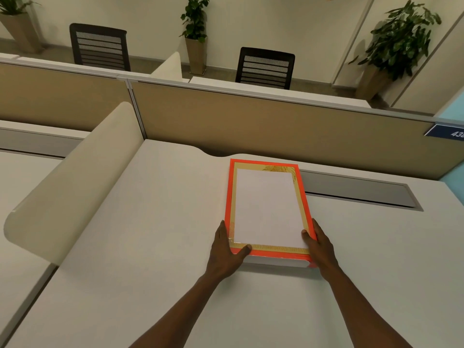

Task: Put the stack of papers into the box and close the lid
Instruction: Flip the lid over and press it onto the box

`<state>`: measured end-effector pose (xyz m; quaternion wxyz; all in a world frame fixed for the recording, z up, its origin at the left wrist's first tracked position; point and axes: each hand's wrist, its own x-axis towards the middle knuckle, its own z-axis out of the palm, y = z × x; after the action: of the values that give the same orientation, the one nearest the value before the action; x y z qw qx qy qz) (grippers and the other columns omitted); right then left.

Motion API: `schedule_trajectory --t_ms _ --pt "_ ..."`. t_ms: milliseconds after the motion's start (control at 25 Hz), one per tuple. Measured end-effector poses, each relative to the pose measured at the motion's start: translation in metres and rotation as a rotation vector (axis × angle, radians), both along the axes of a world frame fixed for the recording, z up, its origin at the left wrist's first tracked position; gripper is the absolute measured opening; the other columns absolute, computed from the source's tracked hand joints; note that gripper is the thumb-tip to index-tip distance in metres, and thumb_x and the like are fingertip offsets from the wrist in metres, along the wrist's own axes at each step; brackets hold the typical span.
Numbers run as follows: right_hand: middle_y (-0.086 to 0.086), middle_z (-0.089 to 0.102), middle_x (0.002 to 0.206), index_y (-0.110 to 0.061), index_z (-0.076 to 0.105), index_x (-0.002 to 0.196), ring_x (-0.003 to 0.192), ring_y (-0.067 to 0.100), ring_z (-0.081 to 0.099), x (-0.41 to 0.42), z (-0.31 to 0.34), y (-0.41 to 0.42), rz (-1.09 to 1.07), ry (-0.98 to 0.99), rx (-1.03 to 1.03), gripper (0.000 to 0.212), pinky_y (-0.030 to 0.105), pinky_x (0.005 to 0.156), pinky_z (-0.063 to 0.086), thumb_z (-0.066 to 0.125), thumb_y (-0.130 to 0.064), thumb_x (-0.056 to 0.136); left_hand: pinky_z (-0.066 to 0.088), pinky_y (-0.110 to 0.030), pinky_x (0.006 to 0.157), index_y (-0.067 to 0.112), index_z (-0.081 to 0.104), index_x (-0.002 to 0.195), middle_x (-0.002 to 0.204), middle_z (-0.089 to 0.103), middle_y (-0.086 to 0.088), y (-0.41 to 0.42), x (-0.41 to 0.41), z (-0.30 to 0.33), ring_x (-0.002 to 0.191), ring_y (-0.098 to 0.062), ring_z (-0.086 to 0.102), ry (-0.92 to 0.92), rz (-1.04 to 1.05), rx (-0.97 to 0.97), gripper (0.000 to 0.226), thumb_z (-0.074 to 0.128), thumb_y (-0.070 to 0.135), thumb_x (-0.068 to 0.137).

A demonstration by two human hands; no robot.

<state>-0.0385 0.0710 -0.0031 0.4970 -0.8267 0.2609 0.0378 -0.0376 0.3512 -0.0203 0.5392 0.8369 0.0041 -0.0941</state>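
Observation:
An orange box (228,197) with a gold inner border lies flat on the white desk (150,247), right of centre. A white stack of papers (267,209) rests squarely within that border; whether it sits inside the box or on top of a lid I cannot tell. My left hand (226,249) grips the near left corner, its thumb on the gold border. At the near right corner my right hand (320,247) holds the box's side, thumb pressing on the paper's corner. No separate lid is in view.
A tan partition wall (251,126) runs behind the desk, with a grey cable slot (351,192) just right of the box. A curved cream divider (75,177) borders the desk on the left. Black chairs (265,67) and potted plants (399,41) stand beyond the partition.

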Motion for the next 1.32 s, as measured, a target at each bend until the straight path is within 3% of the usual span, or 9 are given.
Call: schedule_trajectory --t_ms 200,480,680,880,960,1080,1160,1240,1320 --pt "0.011 0.050 0.143 -0.032 0.011 0.158 0.102 0.030 0.063 -0.008 0.000 0.010 0.036 -0.021 -0.137 0.064 0.031 0.071 0.055 0.043 -0.039 0.103 0.046 -0.039 0.107 0.028 0.020 0.155 0.151 0.043 0.010 0.006 -0.002 -0.003 0.134 -0.012 0.047 0.002 -0.026 0.014 0.107 0.079 0.060 0.072" --pt "0.014 0.049 0.147 -0.023 0.011 0.158 0.118 0.035 0.060 -0.014 -0.002 0.016 0.105 -0.030 -0.262 0.062 0.042 0.092 0.052 0.040 -0.034 0.105 0.040 -0.047 0.114 0.023 0.007 0.159 0.161 0.031 0.003 0.006 -0.002 -0.006 0.146 -0.024 0.037 0.011 -0.057 0.062 0.118 0.077 0.061 0.072" --pt "0.010 0.040 0.155 -0.021 0.015 0.158 0.136 0.035 0.047 -0.028 -0.010 0.022 0.086 -0.088 -0.258 0.081 0.050 0.107 0.045 0.059 -0.043 0.094 0.036 -0.046 0.118 0.021 -0.001 0.159 0.164 0.023 0.002 0.010 -0.005 -0.012 0.149 -0.020 0.030 -0.055 -0.152 0.110 0.137 0.085 0.061 0.062" --pt "0.010 0.039 0.156 -0.020 0.011 0.159 0.137 0.034 0.045 -0.030 -0.015 0.023 0.115 -0.047 -0.271 0.086 0.048 0.107 0.045 0.061 -0.044 0.092 0.034 -0.022 0.105 0.045 0.006 0.146 0.144 0.033 0.020 0.013 -0.005 -0.010 0.131 -0.001 0.036 -0.123 -0.159 0.085 0.116 0.083 0.061 0.061" --pt "0.011 0.040 0.155 -0.019 0.010 0.159 0.136 0.033 0.046 -0.030 -0.016 0.023 0.134 -0.053 -0.270 0.087 0.046 0.107 0.045 0.061 -0.043 0.093 0.035 -0.022 0.105 0.039 0.009 0.149 0.146 0.037 0.017 0.013 -0.005 -0.009 0.131 -0.002 0.038 -0.134 -0.161 0.096 0.116 0.079 0.065 0.061" --pt "0.011 0.042 0.153 -0.018 0.009 0.159 0.135 0.032 0.048 -0.029 -0.014 0.022 0.143 -0.048 -0.266 0.090 0.044 0.106 0.045 0.063 -0.044 0.091 0.041 -0.033 0.109 0.023 0.012 0.157 0.155 0.040 0.002 0.014 -0.003 -0.012 0.139 -0.018 0.044 -0.128 -0.169 0.108 0.120 0.083 0.056 0.065" --pt "0.010 0.042 0.152 -0.019 0.009 0.159 0.135 0.032 0.048 -0.028 -0.015 0.020 0.172 -0.026 -0.262 0.095 0.044 0.106 0.046 0.066 -0.047 0.089 0.044 -0.037 0.108 0.023 0.014 0.156 0.153 0.043 0.000 0.016 -0.001 -0.011 0.138 -0.023 0.047 -0.116 -0.170 0.130 0.120 0.085 0.054 0.065" --pt "0.010 0.039 0.154 -0.019 0.010 0.158 0.137 0.032 0.044 -0.026 -0.015 0.017 0.183 0.002 -0.286 0.098 0.046 0.107 0.044 0.066 -0.053 0.086 0.046 -0.032 0.104 0.029 0.017 0.153 0.149 0.044 0.002 0.017 0.004 -0.005 0.136 -0.022 0.049 -0.091 -0.176 0.165 0.120 0.080 0.070 0.059" --pt "0.010 0.030 0.160 -0.018 0.012 0.157 0.142 0.033 0.037 -0.019 -0.012 0.015 0.165 0.004 -0.368 0.098 0.047 0.109 0.041 0.063 -0.060 0.084 0.042 -0.030 0.106 0.026 0.016 0.154 0.158 0.032 0.003 0.017 0.013 0.003 0.144 -0.020 0.038 -0.083 -0.174 0.239 0.126 0.065 0.088 0.056"
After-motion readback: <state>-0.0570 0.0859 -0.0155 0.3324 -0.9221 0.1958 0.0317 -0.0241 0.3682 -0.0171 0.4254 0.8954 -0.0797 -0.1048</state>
